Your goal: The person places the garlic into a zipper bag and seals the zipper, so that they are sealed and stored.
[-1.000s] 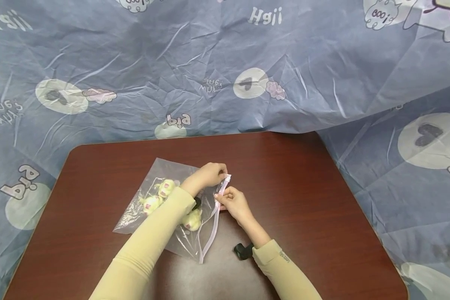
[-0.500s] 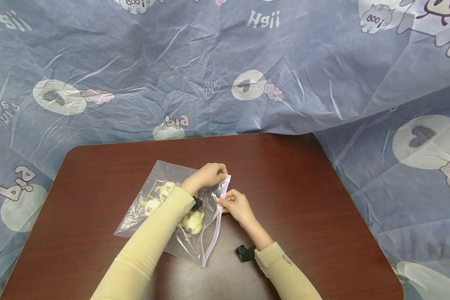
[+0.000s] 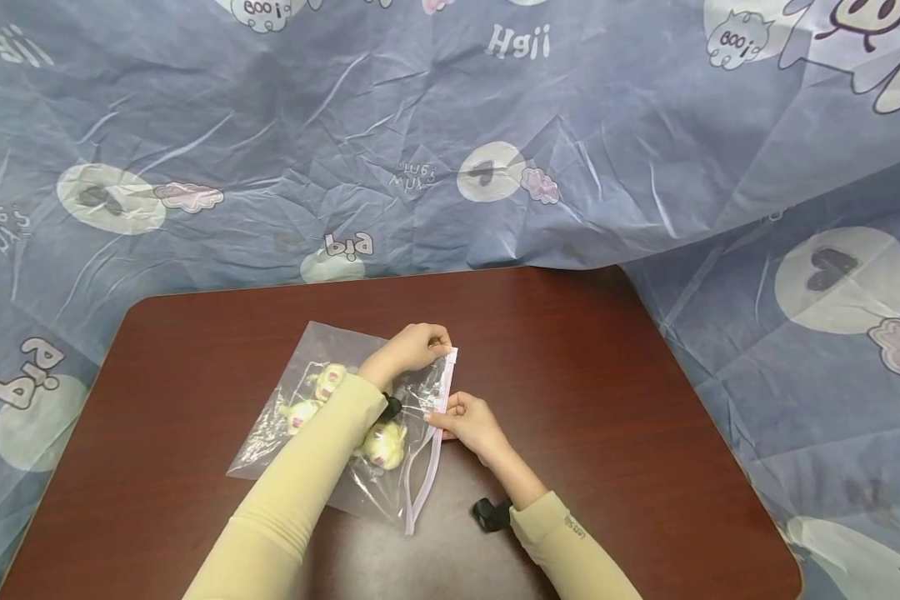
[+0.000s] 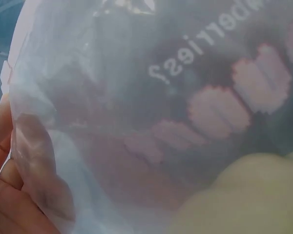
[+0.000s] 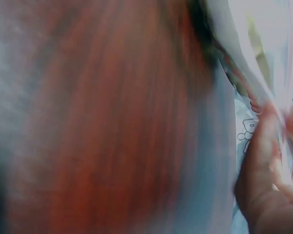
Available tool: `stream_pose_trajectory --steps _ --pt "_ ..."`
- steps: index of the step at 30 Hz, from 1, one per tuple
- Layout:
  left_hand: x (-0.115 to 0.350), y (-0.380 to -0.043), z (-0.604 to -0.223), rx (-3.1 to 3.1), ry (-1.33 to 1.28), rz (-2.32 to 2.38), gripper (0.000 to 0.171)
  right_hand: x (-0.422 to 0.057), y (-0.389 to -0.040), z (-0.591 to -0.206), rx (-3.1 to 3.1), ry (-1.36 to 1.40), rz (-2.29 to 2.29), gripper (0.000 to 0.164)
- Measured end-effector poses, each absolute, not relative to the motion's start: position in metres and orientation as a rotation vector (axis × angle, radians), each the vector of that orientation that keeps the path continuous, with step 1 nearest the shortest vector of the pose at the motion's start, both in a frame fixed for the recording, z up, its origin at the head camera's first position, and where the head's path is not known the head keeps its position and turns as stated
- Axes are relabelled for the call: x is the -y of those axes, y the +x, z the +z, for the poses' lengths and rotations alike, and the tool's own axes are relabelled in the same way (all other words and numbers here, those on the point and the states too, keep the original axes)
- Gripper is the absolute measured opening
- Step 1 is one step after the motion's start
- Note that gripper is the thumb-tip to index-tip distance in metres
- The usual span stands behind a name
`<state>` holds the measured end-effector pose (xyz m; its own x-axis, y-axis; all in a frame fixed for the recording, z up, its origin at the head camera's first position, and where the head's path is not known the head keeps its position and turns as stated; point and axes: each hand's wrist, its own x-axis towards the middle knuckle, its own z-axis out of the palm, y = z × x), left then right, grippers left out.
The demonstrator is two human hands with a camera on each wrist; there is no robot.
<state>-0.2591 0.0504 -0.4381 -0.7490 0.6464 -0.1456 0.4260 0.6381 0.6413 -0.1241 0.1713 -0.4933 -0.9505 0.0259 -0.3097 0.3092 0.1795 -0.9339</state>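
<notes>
A clear zip bag [image 3: 345, 339] lies on the table with its pink-white zip strip [image 3: 429, 483] towards the right. Inside show three rounded pale yellow things with pink patches, one of them the nearest yellow thing [image 3: 384, 447]. My left hand [image 3: 412, 346] pinches the far end of the zip edge; in the left wrist view, clear film printed with pink shapes covers part of the left hand [image 4: 14, 200]. Partway along the strip, my right hand [image 3: 468, 423] holds the edge between thumb and fingers. Nearer me, the bag's mouth gapes. The left forearm hides part of the bag.
The brown table [image 3: 607, 433] extends around the bag on all sides. A blue printed cloth [image 3: 390, 108] hangs behind it and along the right. Black wrist cameras, such as the right one [image 3: 489, 515], sit by both cuffs.
My right hand has slid a little along the zip strip towards me, and the strip beyond it looks straighter. The left hand keeps its hold at the far corner. The head view shifts slightly.
</notes>
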Motion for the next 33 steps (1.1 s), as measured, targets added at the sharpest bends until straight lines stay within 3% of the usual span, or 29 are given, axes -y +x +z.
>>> stream_pose_trajectory --steps 6,16,33 --pt "-0.049 -0.263 -0.437 -2.490 0.806 0.865 0.013 -0.165 -0.103 -0.495 -2.078 0.223 -1.771 0.021" --pt "-0.051 -0.260 -0.432 -2.517 0.800 0.842 0.012 -0.155 -0.098 -0.491 -2.107 0.265 -1.778 0.036" --pt "-0.053 -0.259 -0.433 -2.472 0.798 0.832 0.014 -0.154 -0.095 -0.492 -2.055 0.206 -1.856 0.027"
